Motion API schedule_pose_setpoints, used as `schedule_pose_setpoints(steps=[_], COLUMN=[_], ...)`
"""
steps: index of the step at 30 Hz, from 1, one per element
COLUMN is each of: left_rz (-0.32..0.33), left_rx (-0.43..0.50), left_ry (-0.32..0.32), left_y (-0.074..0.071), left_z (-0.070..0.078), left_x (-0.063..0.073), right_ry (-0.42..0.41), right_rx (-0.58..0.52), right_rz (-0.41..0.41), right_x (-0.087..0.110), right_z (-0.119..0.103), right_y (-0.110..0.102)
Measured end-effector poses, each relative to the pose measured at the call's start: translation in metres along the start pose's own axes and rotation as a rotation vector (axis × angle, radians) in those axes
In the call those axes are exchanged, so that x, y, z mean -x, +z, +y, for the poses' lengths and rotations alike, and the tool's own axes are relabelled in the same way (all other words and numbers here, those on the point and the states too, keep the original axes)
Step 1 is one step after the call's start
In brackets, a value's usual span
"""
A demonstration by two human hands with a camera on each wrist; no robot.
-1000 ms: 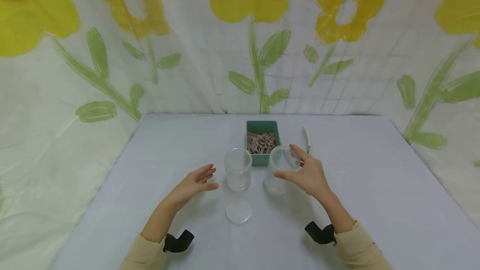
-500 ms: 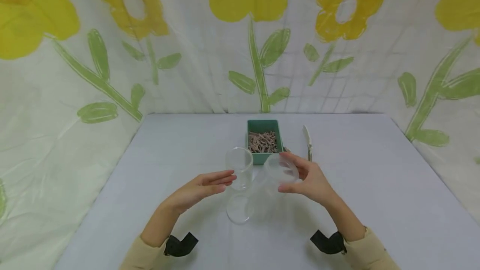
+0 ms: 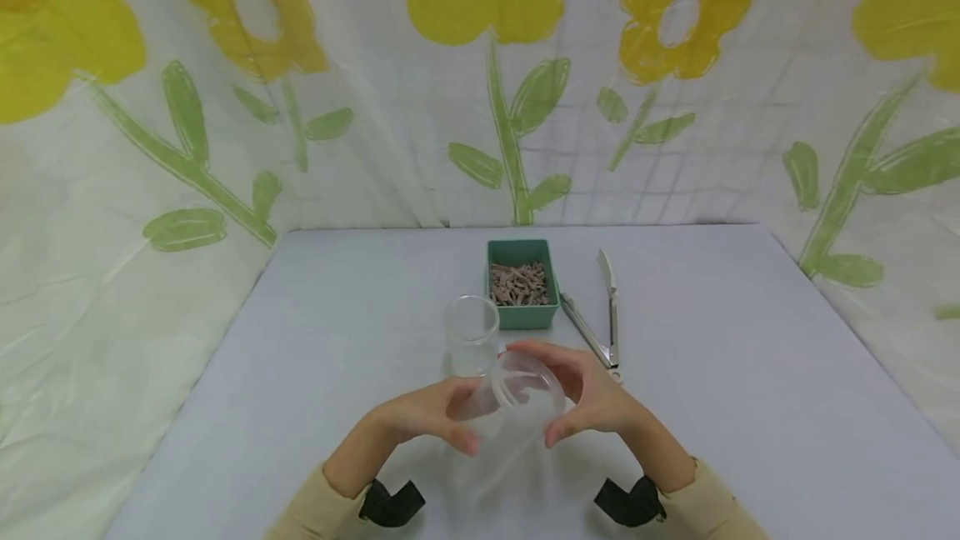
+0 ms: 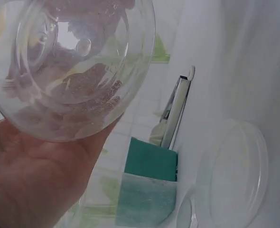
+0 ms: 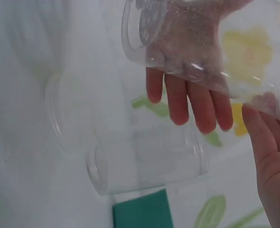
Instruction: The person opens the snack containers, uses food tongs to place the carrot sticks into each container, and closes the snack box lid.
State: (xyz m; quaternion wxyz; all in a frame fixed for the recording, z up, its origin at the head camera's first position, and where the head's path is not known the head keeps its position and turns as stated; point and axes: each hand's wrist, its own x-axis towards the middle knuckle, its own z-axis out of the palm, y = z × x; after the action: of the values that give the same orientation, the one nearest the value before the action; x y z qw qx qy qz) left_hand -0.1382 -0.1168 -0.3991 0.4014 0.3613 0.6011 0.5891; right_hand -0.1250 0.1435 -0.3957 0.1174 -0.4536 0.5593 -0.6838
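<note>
A clear plastic jar [image 3: 525, 394] is tilted between my two hands, raised off the table. My right hand [image 3: 600, 398] grips its near-right end, thumb and fingers either side of the rim. My left hand [image 3: 420, 415] holds the other end, its thumb in front and its fingers around the back; in the right wrist view those fingers show through and below the jar. The round base [image 4: 83, 47] faces the left wrist camera. A second clear jar [image 3: 471, 332] stands upright just beyond my left hand. A clear round lid [image 5: 66, 114] lies on the table, mostly hidden in the head view.
Behind the second jar sits a green box [image 3: 527, 319] with brown twig-like pieces [image 3: 520, 283] in it. Metal tongs [image 3: 613, 315] lie spread to its right. A white curtain [image 3: 390, 123] printed with yellow flowers hangs beyond the table's back edge.
The right hand has brought the jar toward me and left, tipping it over. The left hand has moved right and taken hold of it. The tongs have come fully into view.
</note>
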Motion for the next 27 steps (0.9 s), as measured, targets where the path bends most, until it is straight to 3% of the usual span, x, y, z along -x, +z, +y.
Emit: schedule_pose_setpoints(steps=[10,14,16,19,24,27], left_rz=[-0.022,0.034,0.107,0.269,0.604,0.744], left_rx=[0.087,0.070,0.029,-0.080,-0.369,-0.542], left_ry=[-0.011,-0.025,-0.032,-0.040,-0.083,-0.128], left_y=[0.000,0.001,0.004,0.011,0.033,0.044], left_z=[-0.002,0.001,0.005,0.011,0.014,0.011], left_x=[-0.001,0.001,0.002,0.002,0.001,-0.004], right_ry=[0.026,0.041,0.059,0.106,0.342,0.482], right_rx=[-0.065,-0.078,-0.094,-0.095,0.030,0.075], right_rz=[-0.109,-0.145,-0.156,-0.123,0.148,0.298], right_x=[-0.002,-0.004,-0.005,-0.003,0.002,0.002], right_z=[0.007,0.006,0.003,0.000,-0.003,-0.004], right_y=[-0.007,-0.010,-0.012,-0.016,-0.016,-0.011])
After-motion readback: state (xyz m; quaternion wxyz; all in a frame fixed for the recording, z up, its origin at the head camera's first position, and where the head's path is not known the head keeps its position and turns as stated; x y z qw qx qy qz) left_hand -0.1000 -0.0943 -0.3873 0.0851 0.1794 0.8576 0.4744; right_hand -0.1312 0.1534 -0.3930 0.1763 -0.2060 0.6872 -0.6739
